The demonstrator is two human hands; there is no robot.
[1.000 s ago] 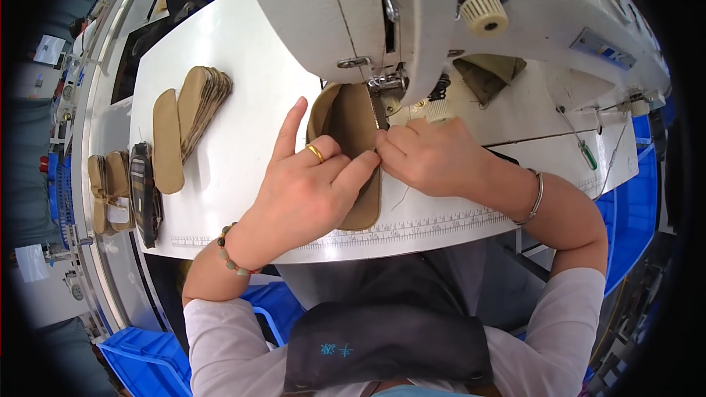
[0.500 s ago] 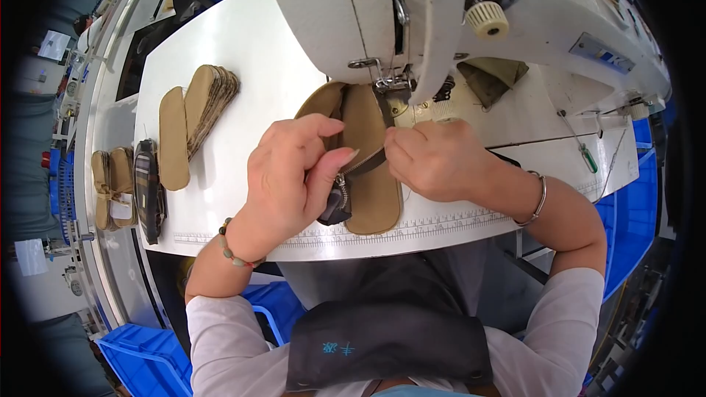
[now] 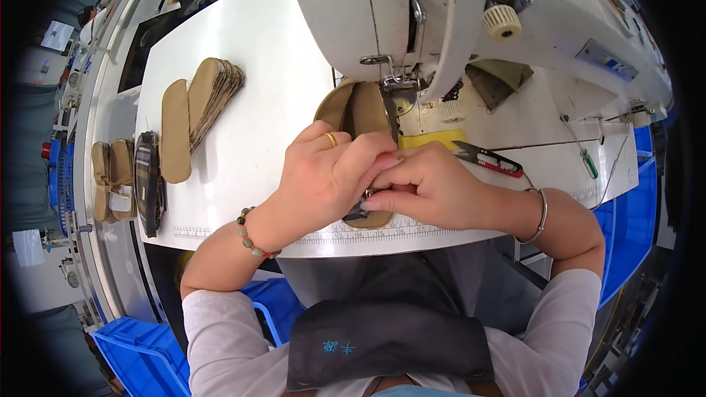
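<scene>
A tan fabric piece with a dark zipper edge lies on the white table under the presser foot of a sewing machine. My left hand has its fingers bent in over the piece's near part, thumb and fingertips meeting those of my right hand. Thumb and forefinger of my right hand pinch at the zipper edge there. Between and under the fingers, most of the zipper is hidden; a dark end shows below them. Red-handled thread snips lie beside my right wrist, by a yellow strip.
Left on the table are a fanned stack of tan pieces, a single tan piece and a dark striped bundle. A green screwdriver and olive fabric lie right. A printed ruler edges the table; blue bins stand below.
My left hand has swung right and now meets my right hand, which has shifted slightly lower. The snips and yellow strip have come into sight. The whole view has shifted a little.
</scene>
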